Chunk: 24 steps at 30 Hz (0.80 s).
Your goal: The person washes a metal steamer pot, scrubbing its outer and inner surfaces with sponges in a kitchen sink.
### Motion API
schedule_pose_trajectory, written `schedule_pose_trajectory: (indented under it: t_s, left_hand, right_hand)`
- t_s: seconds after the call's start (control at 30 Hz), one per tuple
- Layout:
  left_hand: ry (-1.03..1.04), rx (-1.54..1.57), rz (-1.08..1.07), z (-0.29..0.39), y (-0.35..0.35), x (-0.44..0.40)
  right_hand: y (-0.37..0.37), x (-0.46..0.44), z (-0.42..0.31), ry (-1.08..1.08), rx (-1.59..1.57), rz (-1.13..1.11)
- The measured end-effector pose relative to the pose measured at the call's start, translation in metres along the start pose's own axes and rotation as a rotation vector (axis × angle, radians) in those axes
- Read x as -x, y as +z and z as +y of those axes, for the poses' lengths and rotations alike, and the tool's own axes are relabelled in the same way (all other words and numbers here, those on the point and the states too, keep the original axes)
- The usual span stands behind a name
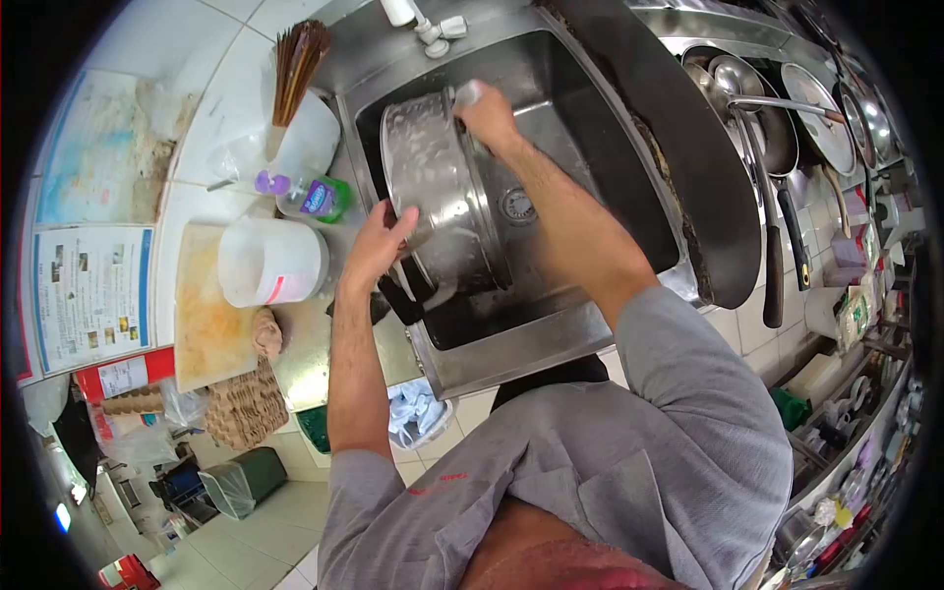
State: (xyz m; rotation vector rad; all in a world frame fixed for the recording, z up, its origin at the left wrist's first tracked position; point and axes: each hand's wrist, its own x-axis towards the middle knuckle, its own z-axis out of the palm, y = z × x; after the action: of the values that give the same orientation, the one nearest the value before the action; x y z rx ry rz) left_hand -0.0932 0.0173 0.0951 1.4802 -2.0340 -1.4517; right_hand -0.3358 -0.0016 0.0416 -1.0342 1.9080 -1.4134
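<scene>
A large metal pot with soap suds on its side lies tilted in the sink. My left hand grips it at the left edge, thumb on the metal, near a black handle. At the pot's upper right rim my right hand is closed around a small whitish pad, partly hidden by the fingers and slightly blurred. The sink drain shows to the right of the pot.
Left of the sink stand a green soap bottle with a purple pump, a white tub and a stick brush. A tap is at the back. Pans and ladles hang at the right.
</scene>
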Motion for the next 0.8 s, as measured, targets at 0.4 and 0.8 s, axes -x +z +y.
schedule_pose_trajectory:
  t_s: [0.4,0.8]
  left_hand:
    - [0.317,-0.474,0.056,0.077,0.104,-0.156]
    - [0.217,0.167,0.215,0.007,0.120,0.008]
  right_hand:
    - [-0.068,0.124,0.054,0.048,-0.209,0.494]
    - [-0.102,-0.030,0.078,0.169,-0.053,0.383]
